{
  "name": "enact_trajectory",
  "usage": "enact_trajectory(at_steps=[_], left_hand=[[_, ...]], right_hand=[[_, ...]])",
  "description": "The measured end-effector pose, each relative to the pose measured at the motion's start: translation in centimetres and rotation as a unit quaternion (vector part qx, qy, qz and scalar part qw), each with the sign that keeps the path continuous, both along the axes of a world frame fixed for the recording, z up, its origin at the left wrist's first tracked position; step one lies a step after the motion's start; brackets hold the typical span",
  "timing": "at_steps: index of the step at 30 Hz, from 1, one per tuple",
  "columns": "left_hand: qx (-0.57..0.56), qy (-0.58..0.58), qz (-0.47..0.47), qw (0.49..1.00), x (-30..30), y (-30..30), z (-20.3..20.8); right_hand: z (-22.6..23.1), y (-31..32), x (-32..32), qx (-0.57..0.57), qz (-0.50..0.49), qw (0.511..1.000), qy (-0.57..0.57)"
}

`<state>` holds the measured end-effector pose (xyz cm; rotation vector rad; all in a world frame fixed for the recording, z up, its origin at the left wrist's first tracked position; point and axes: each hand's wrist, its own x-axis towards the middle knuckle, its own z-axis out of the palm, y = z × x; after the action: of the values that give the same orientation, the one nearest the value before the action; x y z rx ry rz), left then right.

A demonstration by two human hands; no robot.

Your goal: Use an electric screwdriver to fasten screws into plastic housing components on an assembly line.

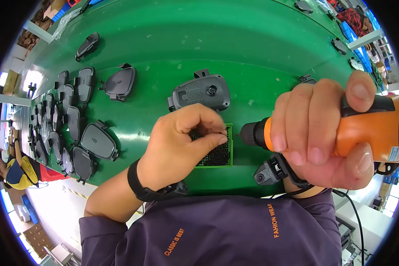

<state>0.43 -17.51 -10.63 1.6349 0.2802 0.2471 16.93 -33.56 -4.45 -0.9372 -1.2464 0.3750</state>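
My right hand (308,126) is wrapped around an orange and black electric screwdriver (370,131), which lies level with its thin bit pointing left. My left hand (175,139) has thumb and index finger pinched together just left of the bit's tip. Whatever sits between those fingertips is too small to make out. Beneath the left fingers is a bright green tray (231,153) holding many small black screws (217,157). Just beyond the left hand, a black phone-holder-like device (199,93) lies on the green table with its perforated, round-knobbed side up.
Many similar black devices (73,124) crowd the table's left side. Single ones lie nearer the middle (121,83) and far left (88,45). A few more rest at the far right (339,45). A person in yellow (24,175) is at the left. A black cable (359,213) hangs at lower right.
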Motion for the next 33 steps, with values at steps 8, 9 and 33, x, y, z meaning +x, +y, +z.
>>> enact_trajectory(at_steps=[8,9,33], left_hand=[[0.091,-0.008,-0.007,0.996,0.8,-0.5,1.7],[0.112,-0.021,-0.018,0.993,0.8,-0.4,1.7],[0.353,-0.021,0.025,0.935,0.7,3.6,-0.9]], right_hand=[[-0.4,0.8,-0.7,0.004,0.001,1.000,0.022],[-0.3,0.3,-0.8,0.005,0.001,1.000,0.024],[-2.6,3.8,0.7,-0.018,-0.001,0.997,0.079]])
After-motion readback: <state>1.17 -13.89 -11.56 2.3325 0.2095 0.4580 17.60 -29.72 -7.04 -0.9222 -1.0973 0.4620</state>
